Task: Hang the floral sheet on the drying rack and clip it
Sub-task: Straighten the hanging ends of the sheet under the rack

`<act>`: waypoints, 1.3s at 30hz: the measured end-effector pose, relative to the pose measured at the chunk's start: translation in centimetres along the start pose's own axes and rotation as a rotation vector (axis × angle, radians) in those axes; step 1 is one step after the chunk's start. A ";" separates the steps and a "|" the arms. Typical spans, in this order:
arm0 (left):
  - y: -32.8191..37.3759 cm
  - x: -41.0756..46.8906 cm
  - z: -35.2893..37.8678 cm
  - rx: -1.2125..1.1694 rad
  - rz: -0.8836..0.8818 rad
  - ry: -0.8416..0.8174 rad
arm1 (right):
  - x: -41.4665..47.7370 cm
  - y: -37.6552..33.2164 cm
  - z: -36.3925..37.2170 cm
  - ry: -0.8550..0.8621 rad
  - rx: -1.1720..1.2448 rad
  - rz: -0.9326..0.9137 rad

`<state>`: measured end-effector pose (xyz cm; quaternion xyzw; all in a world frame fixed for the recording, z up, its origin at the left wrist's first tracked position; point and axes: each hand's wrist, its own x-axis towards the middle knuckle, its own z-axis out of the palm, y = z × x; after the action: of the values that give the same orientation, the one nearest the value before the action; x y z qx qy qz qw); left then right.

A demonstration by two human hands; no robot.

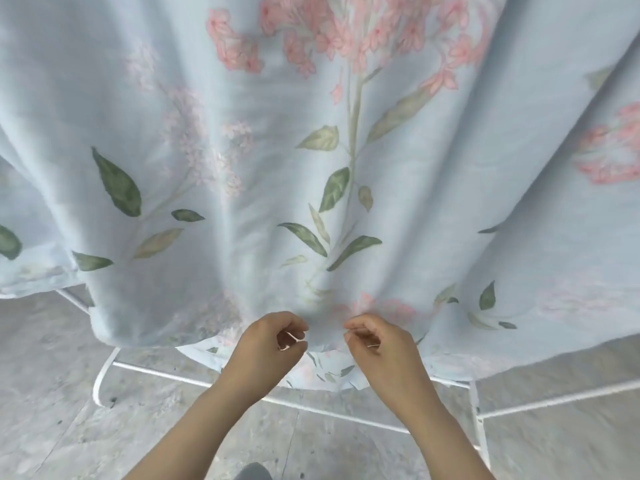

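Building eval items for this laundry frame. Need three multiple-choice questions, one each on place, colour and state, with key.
1. Where are both hands on the floral sheet?
A. at its lower hem, close together
B. at its top edge, far apart
C. off it, flat on the floor

2. What colour is the frame of the drying rack?
A. black
B. white
C. red

3. How does the sheet lie?
A. folded in a neat stack
B. heaped on the floor
C. hanging in loose folds

Key:
1 A: the left hand and the right hand pinch the hem side by side.
2 B: white bars show below the hem.
3 C: the cloth falls in long vertical folds down to the hem.
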<state>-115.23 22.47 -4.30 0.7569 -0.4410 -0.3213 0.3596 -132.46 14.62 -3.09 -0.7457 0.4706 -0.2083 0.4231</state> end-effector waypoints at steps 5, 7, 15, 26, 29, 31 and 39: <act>-4.6 2.1 4.1 -0.033 0.153 0.052 | 0.5 5.7 2.9 0.086 0.012 -0.036; -6.6 2.6 5.5 -0.040 0.231 0.078 | 0.5 7.9 4.2 0.126 0.015 -0.061; -15.2 6.0 11.2 -0.012 0.610 0.216 | 2.8 16.7 10.7 0.310 0.008 -0.310; -21.3 9.1 13.2 0.198 0.989 0.496 | 3.3 23.3 14.6 0.388 -0.107 -0.603; -21.1 9.4 12.5 0.403 1.069 0.600 | 3.7 23.0 14.1 0.468 -0.224 -0.649; -20.5 10.2 12.2 0.534 1.124 0.701 | 4.3 23.3 13.9 0.591 -0.311 -0.720; -18.2 13.6 10.7 0.731 1.193 0.850 | 5.6 23.6 13.6 0.824 -0.672 -0.863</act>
<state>-110.34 13.85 -27.39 0.5218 -0.6723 0.4026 0.3371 -132.64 10.94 -30.67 -0.8173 0.2929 -0.4677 -0.1660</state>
